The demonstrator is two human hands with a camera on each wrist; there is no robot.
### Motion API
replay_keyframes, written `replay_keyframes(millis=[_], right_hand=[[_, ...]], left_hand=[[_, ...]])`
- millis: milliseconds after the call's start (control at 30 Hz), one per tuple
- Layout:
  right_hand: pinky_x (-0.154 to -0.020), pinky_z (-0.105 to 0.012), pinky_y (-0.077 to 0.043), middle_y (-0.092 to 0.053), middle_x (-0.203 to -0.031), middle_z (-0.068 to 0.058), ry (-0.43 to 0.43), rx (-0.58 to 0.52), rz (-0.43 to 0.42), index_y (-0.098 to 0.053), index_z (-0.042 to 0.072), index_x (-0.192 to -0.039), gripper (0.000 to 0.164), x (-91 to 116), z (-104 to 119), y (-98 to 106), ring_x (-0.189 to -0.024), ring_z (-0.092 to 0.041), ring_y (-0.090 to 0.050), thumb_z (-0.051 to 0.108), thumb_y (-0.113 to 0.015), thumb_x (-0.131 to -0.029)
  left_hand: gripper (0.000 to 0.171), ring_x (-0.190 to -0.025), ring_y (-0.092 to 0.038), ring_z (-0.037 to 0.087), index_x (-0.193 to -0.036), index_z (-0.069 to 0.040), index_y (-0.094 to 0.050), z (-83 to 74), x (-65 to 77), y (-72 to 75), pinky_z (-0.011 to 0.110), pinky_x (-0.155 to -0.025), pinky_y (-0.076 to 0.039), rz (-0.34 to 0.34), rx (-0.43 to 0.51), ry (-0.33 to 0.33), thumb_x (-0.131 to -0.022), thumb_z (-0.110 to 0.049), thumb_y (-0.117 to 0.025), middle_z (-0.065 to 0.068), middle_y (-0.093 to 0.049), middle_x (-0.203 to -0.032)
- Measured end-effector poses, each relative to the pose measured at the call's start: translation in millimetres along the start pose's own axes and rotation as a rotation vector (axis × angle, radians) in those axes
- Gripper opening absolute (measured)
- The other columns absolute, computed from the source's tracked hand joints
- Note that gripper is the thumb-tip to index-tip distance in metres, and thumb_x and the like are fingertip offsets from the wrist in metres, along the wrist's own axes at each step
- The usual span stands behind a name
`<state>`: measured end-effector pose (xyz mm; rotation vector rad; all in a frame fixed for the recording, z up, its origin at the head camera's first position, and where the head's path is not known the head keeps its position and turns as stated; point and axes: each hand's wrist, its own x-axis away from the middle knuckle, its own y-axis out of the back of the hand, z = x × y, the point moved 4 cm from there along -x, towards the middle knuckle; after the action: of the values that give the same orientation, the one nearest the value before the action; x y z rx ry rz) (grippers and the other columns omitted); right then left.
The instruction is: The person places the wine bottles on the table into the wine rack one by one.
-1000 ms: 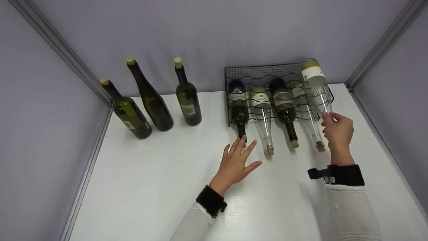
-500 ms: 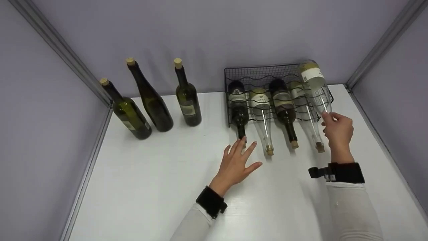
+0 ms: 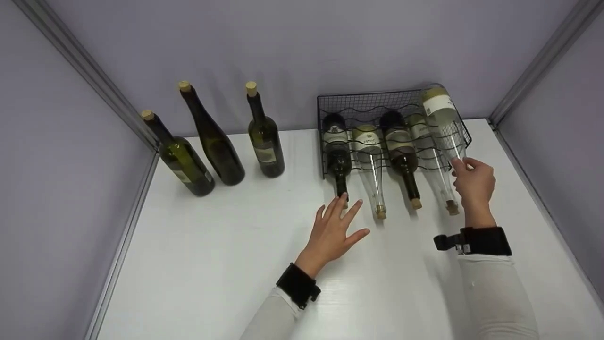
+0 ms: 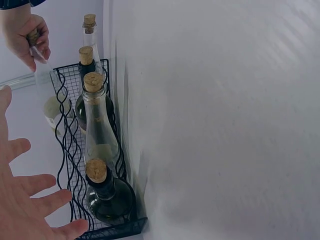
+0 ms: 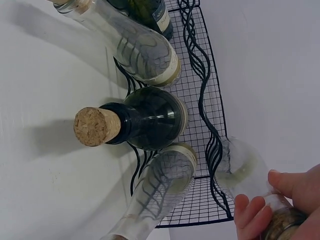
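My right hand [image 3: 474, 184] pinches the neck of a clear, white-labelled wine bottle [image 3: 441, 111], base toward the back wall, above the right end of the black wire rack [image 3: 368, 93]. In the right wrist view, fingers and thumb close around its corked neck [image 5: 282, 222]. My left hand [image 3: 328, 233] has its fingers spread, fingertips right at the corked end of the leftmost dark bottle [image 3: 339, 163]. Beside that one lie a clear bottle [image 3: 370, 151], another dark bottle [image 3: 401, 146] and another clear bottle [image 3: 429, 151], necks toward me.
Three corked bottles stand upright at the back left: a green one [image 3: 186, 165], a tall slim brown one [image 3: 217, 146] and a dark labelled one [image 3: 265, 146]. Grey walls enclose the white table [image 3: 212, 264] at the back and both sides.
My right hand and the clear bottle it holds have shifted slightly left over the rack. The left hand stays in the same place.
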<state>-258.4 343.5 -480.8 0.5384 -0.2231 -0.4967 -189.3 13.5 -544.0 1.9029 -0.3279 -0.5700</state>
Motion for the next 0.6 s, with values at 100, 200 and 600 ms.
replay_keyframes(millis=[100,200,600], right_hand=[[-0.051,-0.016,-0.047,-0.068,-0.106,-0.017,0.005,0.004,0.004,-0.047,0.000,-0.144,0.059,-0.1,0.0,-0.8,-0.054,0.003,-0.057,0.040,-0.051,-0.101],[-0.052,-0.016,-0.047,-0.069,-0.099,-0.010,0.014,0.006,0.009,-0.047,0.000,-0.144,0.060,-0.8,0.0,-1.1,-0.055,0.005,-0.058,0.040,-0.051,-0.100],[-0.066,-0.024,-0.043,-0.065,-0.121,-0.020,0.052,0.105,-0.009,-0.047,0.003,-0.145,0.053,0.1,2.6,-2.0,-0.079,-0.008,-0.057,0.032,-0.042,-0.101]], left_hand=[[0.070,-0.143,-0.029,0.028,-0.155,-0.029,-0.033,-0.2,0.4,-0.2,0.054,-0.109,-0.029,0.001,0.002,-0.003,-0.096,-0.067,-0.037,0.012,-0.027,-0.158],[0.070,-0.143,-0.029,0.028,-0.155,-0.029,-0.033,0.5,0.8,0.5,0.054,-0.109,-0.029,-0.003,0.006,-0.003,-0.096,-0.067,-0.038,0.012,-0.027,-0.158],[0.069,-0.144,-0.027,0.028,-0.155,-0.029,-0.033,-1.7,1.1,0.3,0.054,-0.109,-0.028,0.004,0.006,0.001,-0.096,-0.067,-0.038,0.010,-0.026,-0.159]])
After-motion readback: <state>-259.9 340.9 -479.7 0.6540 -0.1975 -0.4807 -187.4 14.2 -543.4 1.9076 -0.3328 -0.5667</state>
